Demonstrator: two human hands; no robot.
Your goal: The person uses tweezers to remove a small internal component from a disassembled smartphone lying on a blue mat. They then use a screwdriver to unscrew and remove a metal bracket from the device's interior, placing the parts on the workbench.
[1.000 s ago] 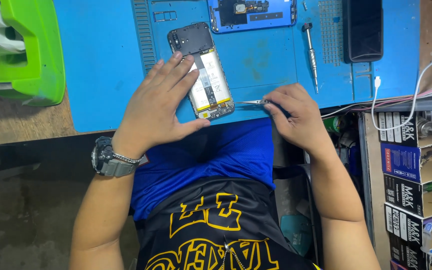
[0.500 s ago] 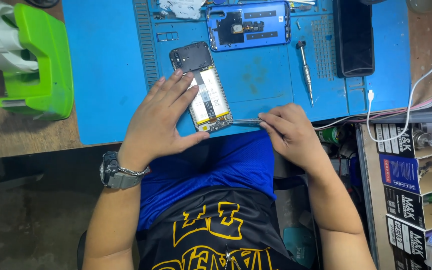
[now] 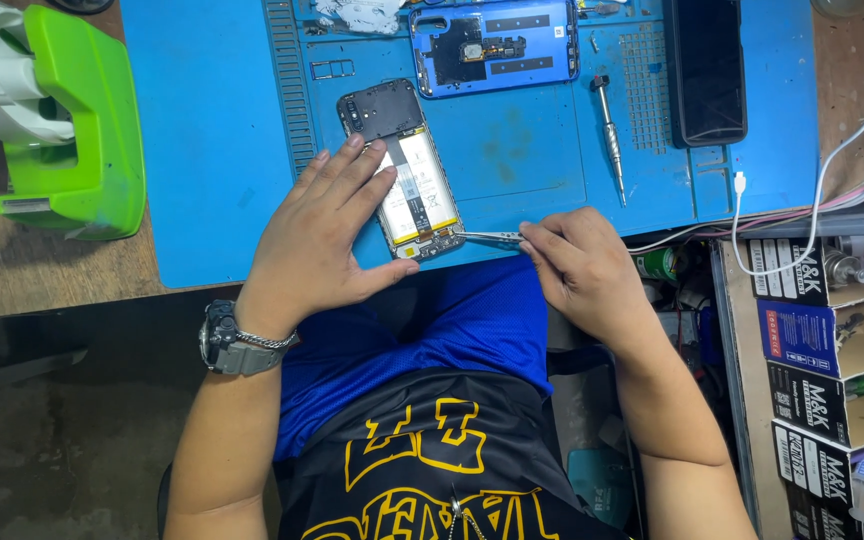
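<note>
Left hand (image 3: 317, 235) lies flat, steadying the opened phone (image 3: 404, 175) at the mat's (image 3: 202, 150) near edge; right hand (image 3: 577, 270) pinches tweezers (image 3: 487, 238) into its bottom end.

Opened phone (image 3: 404, 170), back cover off, lying flat and face down on blue mat, long axis tilted from 11 o'clock down to 5 o'clock. Black camera-side shield across upper end, pale battery with yellow edges and a ribbon strip along the middle, dark board at lower end by mat's near edge. Slim metal tweezers (image 3: 487, 238), nearly level, at 3 o'clock of the phone's lower end, tips touching that lower right corner, far end hidden in fingers.
</note>
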